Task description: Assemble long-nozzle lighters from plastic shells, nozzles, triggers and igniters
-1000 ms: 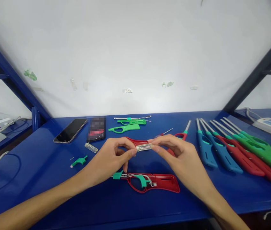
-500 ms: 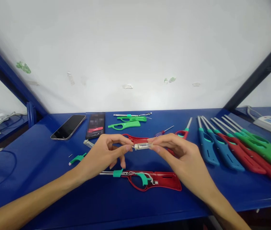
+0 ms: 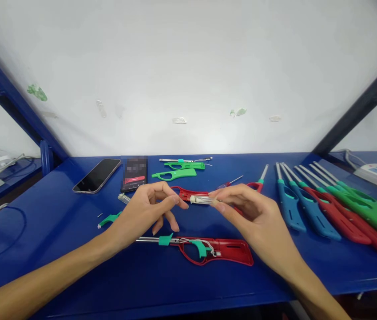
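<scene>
My right hand [image 3: 248,209] pinches a clear plastic lighter fuel tank [image 3: 200,200] between thumb and fingertips, its whitish valve end pointing left. Just left of that end is my left hand [image 3: 155,204], thumb against the forefinger and the other fingers curled loosely. Whether something tiny sits in that pinch, I cannot make out. Below both hands lies an opened red lighter half-shell [image 3: 233,252] with a metal tube, a teal trigger [image 3: 200,248] and white wire in it. Behind the tank is another red shell piece [image 3: 184,194], partly hidden.
Several assembled lighters [image 3: 321,200] lie in a row at the right. Green shell parts [image 3: 176,173] and a screwdriver [image 3: 230,182] are at the back. Two phones, a black one [image 3: 98,175] and one with a lit screen [image 3: 135,173], rest at the left. A teal piece [image 3: 110,219] lies near my left wrist.
My left fingertips have come away from the tank's valve end, leaving a small gap. The tank has shifted slightly right and up in my right hand.
</scene>
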A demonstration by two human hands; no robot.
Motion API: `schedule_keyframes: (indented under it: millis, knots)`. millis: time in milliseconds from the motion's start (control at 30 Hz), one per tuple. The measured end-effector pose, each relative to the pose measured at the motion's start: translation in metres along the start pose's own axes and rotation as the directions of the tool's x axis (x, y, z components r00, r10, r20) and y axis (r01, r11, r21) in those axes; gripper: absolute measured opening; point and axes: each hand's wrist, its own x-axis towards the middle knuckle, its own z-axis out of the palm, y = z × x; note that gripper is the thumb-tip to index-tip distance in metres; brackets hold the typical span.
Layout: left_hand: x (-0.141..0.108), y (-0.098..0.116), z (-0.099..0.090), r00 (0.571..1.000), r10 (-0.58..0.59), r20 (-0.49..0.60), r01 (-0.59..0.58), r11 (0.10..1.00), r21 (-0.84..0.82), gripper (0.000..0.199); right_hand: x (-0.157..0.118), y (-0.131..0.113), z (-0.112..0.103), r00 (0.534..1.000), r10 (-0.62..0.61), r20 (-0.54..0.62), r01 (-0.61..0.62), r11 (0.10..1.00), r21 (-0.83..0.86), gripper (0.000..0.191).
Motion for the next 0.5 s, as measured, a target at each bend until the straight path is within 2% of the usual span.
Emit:
schedule_keyframes:
  millis: [233,500]
  knots:
    - [0.0007,0.0009,0.0003,1.0,-0.018,0.014,0.018,1.0,0.014,0.029,-0.0007,-0.0003,-0.0014,0.999,0.014,0.034,-0.014,1.0,0.008,0.009]
    - [0.0006,-0.0056,-0.0012,0.999,0.047,-0.014,-0.046,0.997,0.055,0.033,0.0014,0.0007,-0.0002,0.999,0.019,0.027,-0.02,0.999,0.03,0.009]
